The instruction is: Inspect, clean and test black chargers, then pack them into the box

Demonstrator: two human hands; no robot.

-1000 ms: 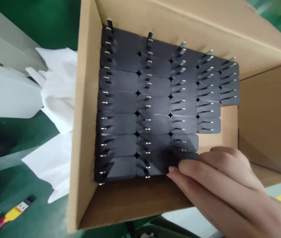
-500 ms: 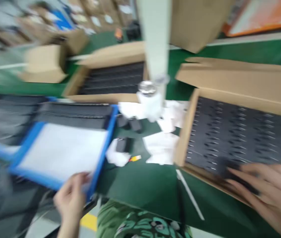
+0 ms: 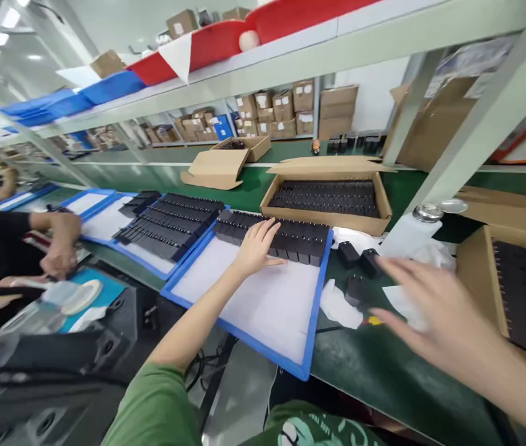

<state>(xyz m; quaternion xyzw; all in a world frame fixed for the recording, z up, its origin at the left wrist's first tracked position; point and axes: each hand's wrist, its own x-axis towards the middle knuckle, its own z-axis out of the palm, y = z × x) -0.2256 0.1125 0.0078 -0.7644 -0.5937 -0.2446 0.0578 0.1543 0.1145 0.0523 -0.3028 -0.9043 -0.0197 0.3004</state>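
My left hand (image 3: 257, 249) reaches over the blue-rimmed tray (image 3: 308, 347). Its fingers lie on the row of black blocks with metal pins (image 3: 297, 243) along the tray's far side, thumb stretched out to the right. My right hand (image 3: 423, 297), slightly blurred, hovers over the green bench right of the tray with thumb and fingers apart and no object visible in it. Near its fingertips are several loose black blocks (image 3: 356, 290) and white wipes (image 3: 341, 306). A white pump bottle (image 3: 411, 232) with a metal top stands behind that hand.
An open cardboard box (image 3: 325, 215) of black blocks sits behind the tray, another box (image 3: 474, 263) at right. More filled trays (image 3: 170, 226) lie to the left, where a co-worker's hands (image 3: 61, 248) are busy. A shelf beam (image 3: 253, 73) and slanted post (image 3: 486, 118) cross above the bench.
My view has swung left and up. The right hand has left the right-hand box, where it held a black block, and is now empty. My left hand moved from the tray's near edge to the block row.
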